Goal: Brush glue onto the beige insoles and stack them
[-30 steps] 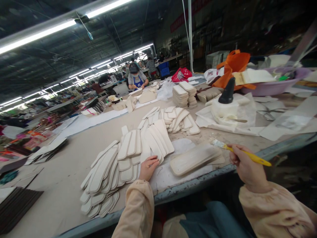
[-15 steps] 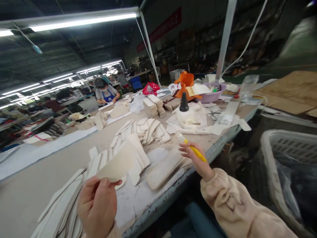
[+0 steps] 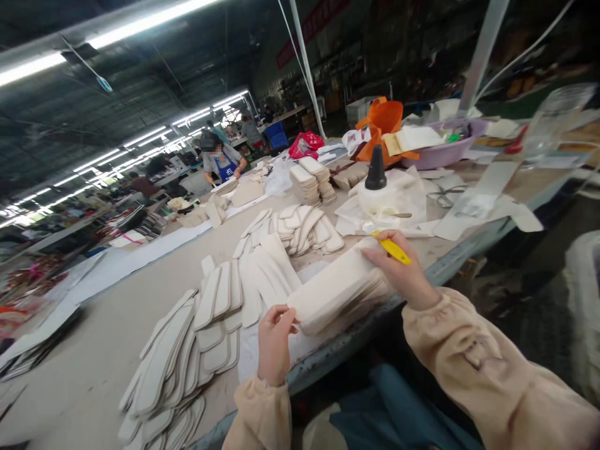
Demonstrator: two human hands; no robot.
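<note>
A cream rectangular sheet [image 3: 335, 281] lies over a stack of long rounded pieces [image 3: 359, 301] near the table edge. My left hand [image 3: 275, 340] pinches its near left corner between thumb and fingers. At the far end, my right hand [image 3: 407, 269] has its fingertips on the sheet and keeps a yellow-handled brush [image 3: 396, 251] in its grip; the brush's bristles are hidden. Just beyond stands a white glue bottle with a black cone nozzle [image 3: 375, 172], on white paper. Fanned pale rounded pieces [image 3: 169, 356] spread to the left of my left hand.
More pale pieces [image 3: 304, 225] and stacked bundles [image 3: 312, 181] lie further back. A purple basin [image 3: 445, 153], an orange bag [image 3: 382, 122] and a clear jar [image 3: 557, 122] stand at the back right. A co-worker [image 3: 224, 159] sits across the table. The blue table edge [image 3: 347, 347] runs close to me.
My left hand has moved right, bringing the cream sheet from above the fanned pieces onto the stack. My right hand, still gripping the brush, has come to the sheet's far end.
</note>
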